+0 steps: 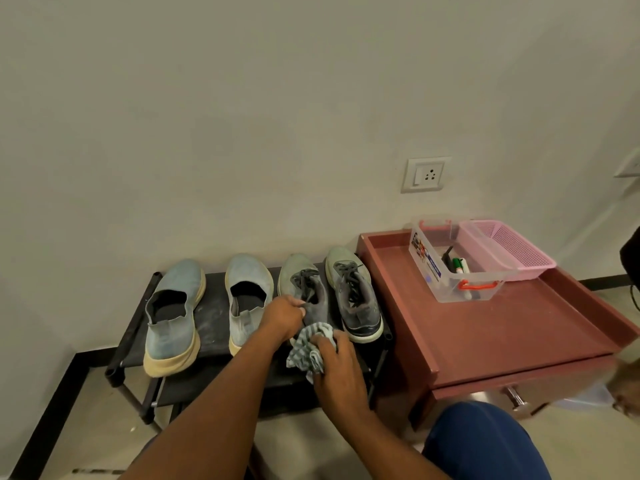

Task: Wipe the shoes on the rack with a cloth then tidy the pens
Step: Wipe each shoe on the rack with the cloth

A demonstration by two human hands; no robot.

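Two pairs of shoes stand on a low black rack (135, 327): two light blue slip-ons (175, 306) on the left and two grey lace-up sneakers on the right. My left hand (282, 317) grips the collar of the left grey sneaker (304, 285). My right hand (337, 368) holds a bunched checked cloth (308, 351) against that sneaker's heel. The other grey sneaker (356, 296) stands just to its right. Pens and markers (460, 268) lie in a clear plastic box (446, 289) on the cabinet.
A reddish-brown cabinet (519, 334) with a raised rim stands right of the rack, its drawer handle (516, 398) at the front. A pink mesh basket (509, 247) sits behind the clear box. A wall socket (427, 174) is above. My knee (485, 445) is at bottom right.
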